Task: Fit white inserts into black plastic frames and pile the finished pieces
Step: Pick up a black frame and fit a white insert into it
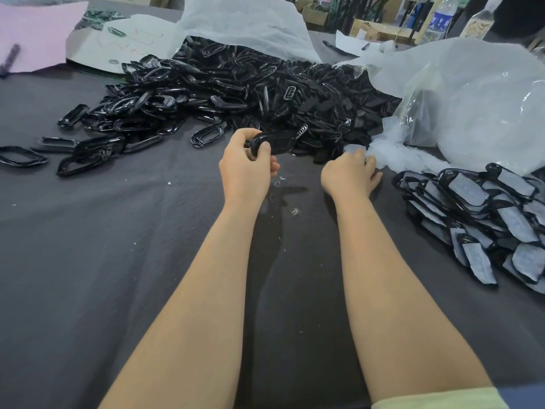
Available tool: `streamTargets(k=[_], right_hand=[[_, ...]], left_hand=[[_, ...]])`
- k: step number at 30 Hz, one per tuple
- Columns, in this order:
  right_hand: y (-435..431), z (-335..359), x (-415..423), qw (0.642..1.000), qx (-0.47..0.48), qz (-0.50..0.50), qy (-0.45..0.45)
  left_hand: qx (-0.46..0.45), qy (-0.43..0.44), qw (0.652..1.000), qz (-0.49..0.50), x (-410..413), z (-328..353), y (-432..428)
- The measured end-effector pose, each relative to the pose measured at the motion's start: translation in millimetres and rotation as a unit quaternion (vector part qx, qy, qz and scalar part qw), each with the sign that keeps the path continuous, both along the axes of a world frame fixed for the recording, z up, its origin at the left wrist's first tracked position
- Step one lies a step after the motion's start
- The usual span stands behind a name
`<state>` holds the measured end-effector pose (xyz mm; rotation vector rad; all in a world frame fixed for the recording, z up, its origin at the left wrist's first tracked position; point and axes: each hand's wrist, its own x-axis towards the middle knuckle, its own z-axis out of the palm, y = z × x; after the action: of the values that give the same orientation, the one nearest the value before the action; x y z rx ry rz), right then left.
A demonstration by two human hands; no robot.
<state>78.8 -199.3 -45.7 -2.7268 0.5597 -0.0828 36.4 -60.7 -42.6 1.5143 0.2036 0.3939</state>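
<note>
Head view. Left hand: thumb and curled fingers pinch one end of a black plastic frame, held just above the dark grey cloth. Right hand: fingers curled down at the edge of a heap of white inserts; whether they pinch one cannot be told. Behind both hands, a loose pile of black frames spills from an open white plastic bag. Right, a clear plastic bag holds dark parts. Near right, the pile of finished pieces. Far left, a pink sheet; far right, a water bottle.
</note>
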Motion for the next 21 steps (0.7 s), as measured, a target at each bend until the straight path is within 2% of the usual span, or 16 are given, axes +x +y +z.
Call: streamTargets(k=[11,17,19,21], right_hand=[[-0.7,-0.7,2.2,1.0,0.016,-0.007,-0.022],[2.6,0.1,5.2,1.0,0.009,0.008,0.023],[2.6,-0.5,5.2,1.0,0.02,-0.001,0.008],[2.4,-1.4,3.2,0.998,0.035,-0.019,-0.048]], left_hand=[[-0.008,-0.005,1.0,-0.01,-0.9,0.7,-0.2],[-0.008,-0.01,1.0,-0.009,0.3,0.5,-0.1],[-0.008,-0.009,1.0,-0.009,0.2,0.2,-0.3],[-0.009,-0.009,1.0,-0.009,0.1,0.2,-0.2]])
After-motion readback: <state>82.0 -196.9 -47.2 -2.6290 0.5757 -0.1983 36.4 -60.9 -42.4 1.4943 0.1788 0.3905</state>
